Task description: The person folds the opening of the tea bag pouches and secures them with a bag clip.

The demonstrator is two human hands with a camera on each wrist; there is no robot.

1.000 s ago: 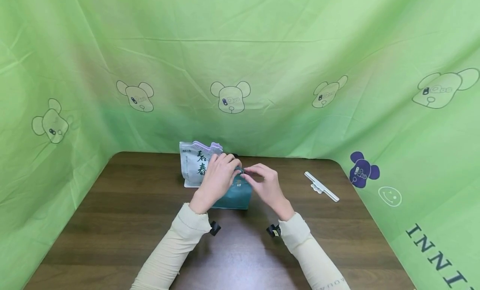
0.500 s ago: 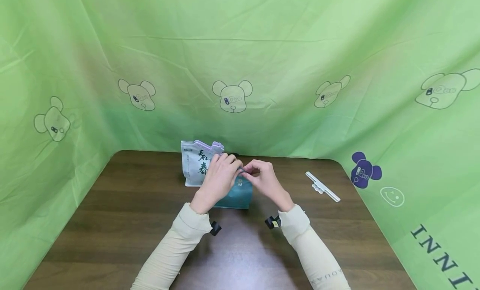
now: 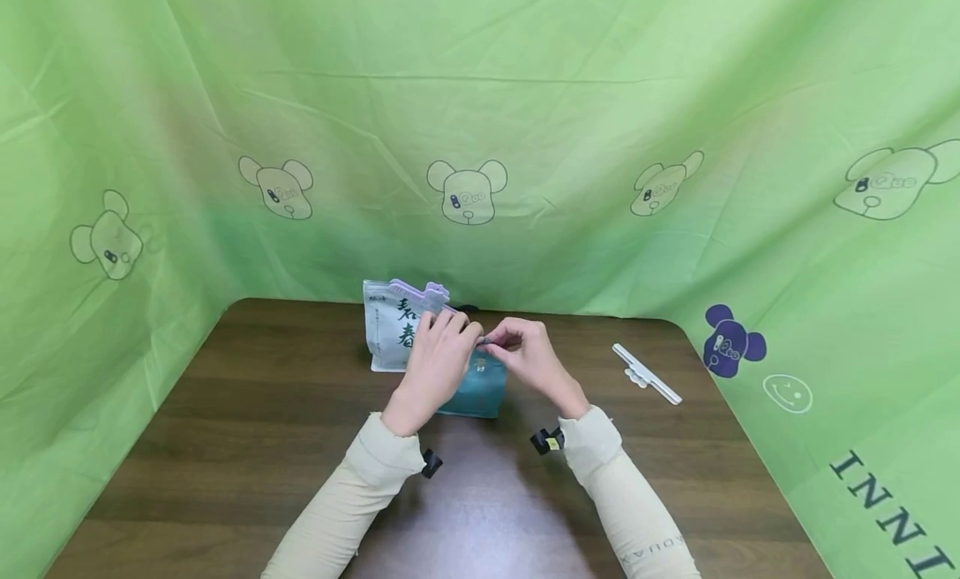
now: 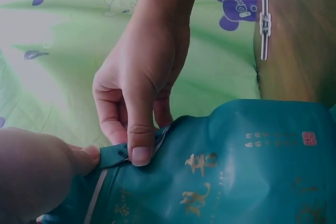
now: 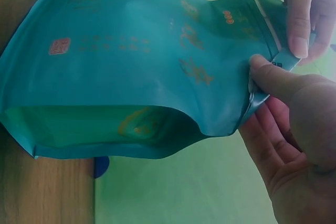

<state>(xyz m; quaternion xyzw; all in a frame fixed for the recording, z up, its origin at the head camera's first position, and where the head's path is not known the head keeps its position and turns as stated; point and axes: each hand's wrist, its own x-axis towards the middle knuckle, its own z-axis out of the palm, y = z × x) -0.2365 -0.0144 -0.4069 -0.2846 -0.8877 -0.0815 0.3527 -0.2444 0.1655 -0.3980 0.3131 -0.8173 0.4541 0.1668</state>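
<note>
A teal foil pouch (image 3: pixel 480 391) with gold characters stands on the table in the head view, its upper part behind my hands. My left hand (image 3: pixel 435 358) grips its top edge, thumb on the near face. Close beside it, my right hand (image 3: pixel 536 362) pinches the same edge between thumb and fingers. In the right wrist view the pouch's top (image 5: pixel 262 90) is creased and bent over between the two hands. A pale strip (image 4: pixel 96 195) runs across the pouch just below the edge in the left wrist view.
A pale pouch (image 3: pixel 386 337) with dark characters stands behind my left hand, a lilac sealing clip (image 3: pixel 420 294) across its top corner. To the right a white sealing clip (image 3: pixel 647 373) lies on the brown table (image 3: pixel 247 412). Green printed cloth (image 3: pixel 465 104) encloses the table's back and sides.
My right fingertips have shifted slightly up and left, closer against the pouch's top edge. The left hand has stayed on the edge almost unmoved.
</note>
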